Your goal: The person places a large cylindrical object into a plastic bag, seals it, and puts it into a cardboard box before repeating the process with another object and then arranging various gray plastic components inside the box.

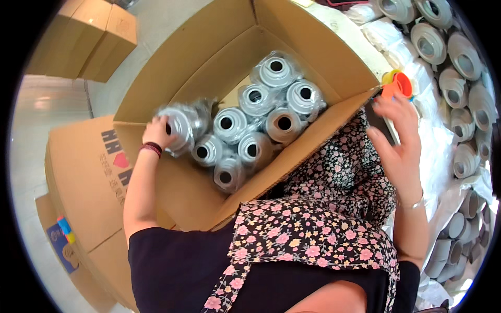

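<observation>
My left hand (158,134) grips a grey ringed plastic fitting (181,127) in clear film, at the left side of an open cardboard box (201,57). Its fingers reach into the fitting's round end. Several similar wrapped grey fittings (226,123) stand upright in the box, close together, their dark round openings facing up. Beyond the box's right wall, my right hand (399,136) is raised with its fingers spread, holding nothing. It is nearest to an orange ring-shaped roll (401,83), which lies beside a yellow one (389,77).
Grey fittings (453,96) cover the worktop on the right, with white plastic sheeting (433,172) beside them. Short grey pipe pieces (451,245) are piled at the lower right. A flat printed carton (83,177) lies to the left; closed cartons (83,36) stand at the far left.
</observation>
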Available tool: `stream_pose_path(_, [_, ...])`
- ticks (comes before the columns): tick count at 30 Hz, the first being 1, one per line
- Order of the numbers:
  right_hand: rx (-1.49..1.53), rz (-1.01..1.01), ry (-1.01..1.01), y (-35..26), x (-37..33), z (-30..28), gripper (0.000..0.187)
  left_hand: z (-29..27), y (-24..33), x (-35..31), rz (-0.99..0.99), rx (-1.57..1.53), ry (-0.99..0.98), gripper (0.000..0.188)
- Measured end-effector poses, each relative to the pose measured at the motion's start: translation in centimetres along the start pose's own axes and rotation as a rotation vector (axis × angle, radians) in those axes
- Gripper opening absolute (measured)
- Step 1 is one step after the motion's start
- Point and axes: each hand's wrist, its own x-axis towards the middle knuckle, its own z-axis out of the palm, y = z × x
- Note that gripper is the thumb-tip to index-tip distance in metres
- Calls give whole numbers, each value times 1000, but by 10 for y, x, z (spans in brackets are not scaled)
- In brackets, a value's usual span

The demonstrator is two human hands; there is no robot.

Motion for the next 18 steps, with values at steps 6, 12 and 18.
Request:
stream_pose_path(6, [219,953,218,96,-165,-73,20,113,-55,75,31,-183,-302,73])
stream_pose_path(12, [253,1436,513,184,-279,-134,31,233,-14,92,-485,-28,-357,71])
stream_pose_path(18, [1083,857,1126,198,-56,-229,78,170,12,90,-124,-611,10,59])
